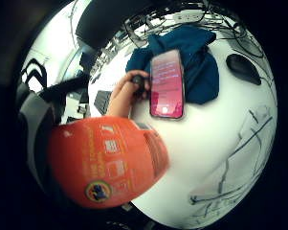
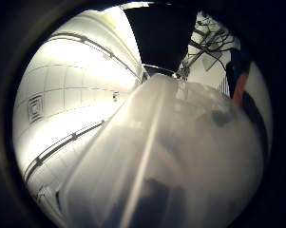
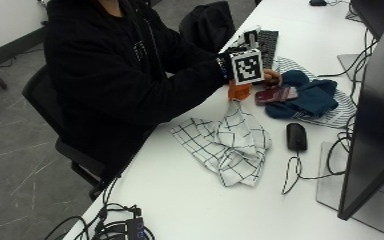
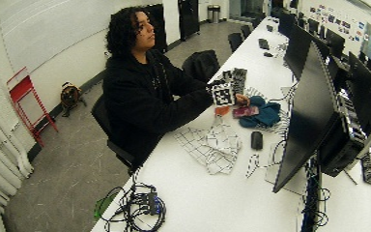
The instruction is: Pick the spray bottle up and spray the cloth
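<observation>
Spray bottle position: I see the orange spray bottle lifted clear of the worktop, directly above the near edge of the checked cloth. Only its orange lower body shows below the hand in the outside view.
Right hand: the gloved right hand is at the bottle's upper part. The bottle's orange label fills one palm view and its pale translucent wall fills the other, so I judge the bottle to be in the grasp.
Fingers: largely hidden behind the glove; I cannot tell from any view how they are curled or whether one rests on the trigger.
Handling, bottle: I judge it a rigid plastic body with a smooth label. Liquid level is not readable, so weight is uncertain.
Take-hold point: I would hold at the neck, below the spray head, keeping the index finger free for the trigger.
Handling, cloth: soft and crumpled, lying loose on the worktop; it should not need restraining for a spray.
Nearby items: the bare left hand holds a phone over a blue garment; a black mouse lies just beside the cloth.
Caution: keep the nozzle angled away from the phone and mouse.
</observation>
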